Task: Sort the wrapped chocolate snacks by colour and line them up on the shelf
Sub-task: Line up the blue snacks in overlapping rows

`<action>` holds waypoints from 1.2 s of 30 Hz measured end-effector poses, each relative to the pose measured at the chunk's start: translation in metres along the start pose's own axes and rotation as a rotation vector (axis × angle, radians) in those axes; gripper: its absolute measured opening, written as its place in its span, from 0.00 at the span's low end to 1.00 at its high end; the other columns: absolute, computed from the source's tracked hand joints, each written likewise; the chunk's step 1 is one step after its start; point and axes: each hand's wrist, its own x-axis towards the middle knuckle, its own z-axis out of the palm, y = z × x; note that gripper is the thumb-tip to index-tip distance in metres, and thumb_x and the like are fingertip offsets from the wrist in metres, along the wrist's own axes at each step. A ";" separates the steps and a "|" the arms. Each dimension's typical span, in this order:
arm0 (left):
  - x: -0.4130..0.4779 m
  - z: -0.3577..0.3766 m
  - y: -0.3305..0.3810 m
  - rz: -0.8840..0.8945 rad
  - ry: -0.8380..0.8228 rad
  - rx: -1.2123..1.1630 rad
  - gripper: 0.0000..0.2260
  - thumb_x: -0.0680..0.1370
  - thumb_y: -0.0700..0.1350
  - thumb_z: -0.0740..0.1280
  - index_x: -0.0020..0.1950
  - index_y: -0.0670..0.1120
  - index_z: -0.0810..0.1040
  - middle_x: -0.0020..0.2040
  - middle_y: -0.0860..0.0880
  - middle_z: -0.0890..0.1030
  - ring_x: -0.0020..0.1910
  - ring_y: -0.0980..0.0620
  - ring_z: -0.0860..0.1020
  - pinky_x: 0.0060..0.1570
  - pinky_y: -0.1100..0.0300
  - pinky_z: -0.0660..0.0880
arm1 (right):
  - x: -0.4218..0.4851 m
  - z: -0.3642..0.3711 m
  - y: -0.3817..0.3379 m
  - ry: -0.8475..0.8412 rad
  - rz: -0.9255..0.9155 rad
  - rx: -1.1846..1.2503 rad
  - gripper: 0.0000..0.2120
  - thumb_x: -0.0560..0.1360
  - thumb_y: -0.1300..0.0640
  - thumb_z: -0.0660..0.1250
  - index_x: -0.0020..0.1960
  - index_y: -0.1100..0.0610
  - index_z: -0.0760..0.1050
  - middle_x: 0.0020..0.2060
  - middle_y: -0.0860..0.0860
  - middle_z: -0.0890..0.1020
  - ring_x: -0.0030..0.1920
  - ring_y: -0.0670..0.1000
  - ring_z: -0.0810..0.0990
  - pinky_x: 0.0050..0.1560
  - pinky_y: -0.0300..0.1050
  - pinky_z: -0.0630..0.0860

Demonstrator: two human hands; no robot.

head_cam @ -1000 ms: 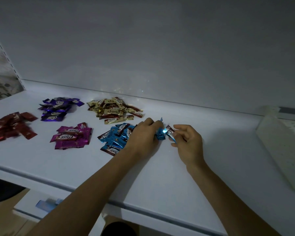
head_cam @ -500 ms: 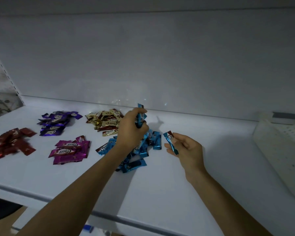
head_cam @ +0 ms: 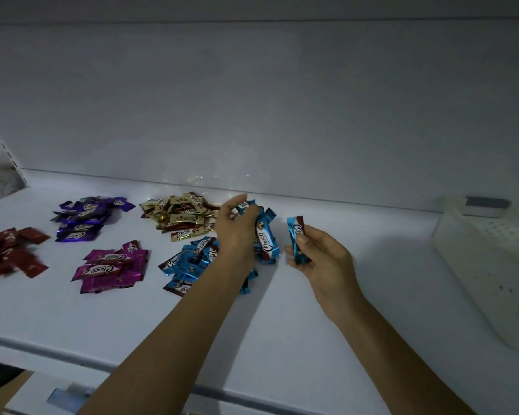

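Note:
Wrapped snacks lie sorted in heaps on the white shelf [head_cam: 282, 330]: red [head_cam: 9, 253] at the far left, purple [head_cam: 84, 217], gold [head_cam: 180, 217], magenta [head_cam: 111, 268] and blue [head_cam: 189, 265]. My left hand [head_cam: 237, 229] is raised over the blue heap and grips a bunch of blue snacks [head_cam: 264, 232], which hang from its fingers. My right hand [head_cam: 321, 259] hovers just to the right and pinches a single blue snack [head_cam: 297, 239] upright between thumb and fingers.
A white perforated basket [head_cam: 492, 265] stands at the right end of the shelf, with a grey object [head_cam: 487, 202] behind it. The shelf's back wall [head_cam: 282, 115] rises close behind the heaps. A perforated upright [head_cam: 3, 151] bounds the left side.
My left hand went from the shelf surface up into the air and now holds a bunch of blue snacks instead of one. The right hand lifted slightly, still pinching its snack.

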 end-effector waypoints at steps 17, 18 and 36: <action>-0.041 0.046 -0.052 -0.432 -0.204 -0.147 0.14 0.83 0.40 0.54 0.39 0.42 0.70 0.23 0.51 0.74 0.22 0.58 0.75 0.24 0.70 0.72 | -0.003 -0.002 0.006 0.209 -0.542 -0.721 0.09 0.78 0.58 0.62 0.54 0.45 0.71 0.48 0.39 0.78 0.50 0.40 0.78 0.50 0.38 0.76; -0.042 0.048 -0.051 -0.442 -0.208 -0.153 0.15 0.83 0.39 0.54 0.37 0.42 0.71 0.22 0.51 0.74 0.21 0.58 0.75 0.23 0.70 0.71 | -0.003 -0.002 0.007 0.213 -0.536 -0.730 0.09 0.79 0.58 0.62 0.55 0.45 0.71 0.48 0.38 0.78 0.50 0.40 0.78 0.51 0.37 0.76; -0.036 0.052 -0.064 -0.511 -0.217 -0.218 0.16 0.79 0.51 0.65 0.57 0.40 0.78 0.48 0.40 0.82 0.46 0.46 0.82 0.50 0.53 0.80 | 0.013 -0.017 -0.007 0.479 -0.180 -0.257 0.06 0.74 0.60 0.69 0.42 0.50 0.78 0.34 0.45 0.84 0.35 0.42 0.82 0.35 0.36 0.78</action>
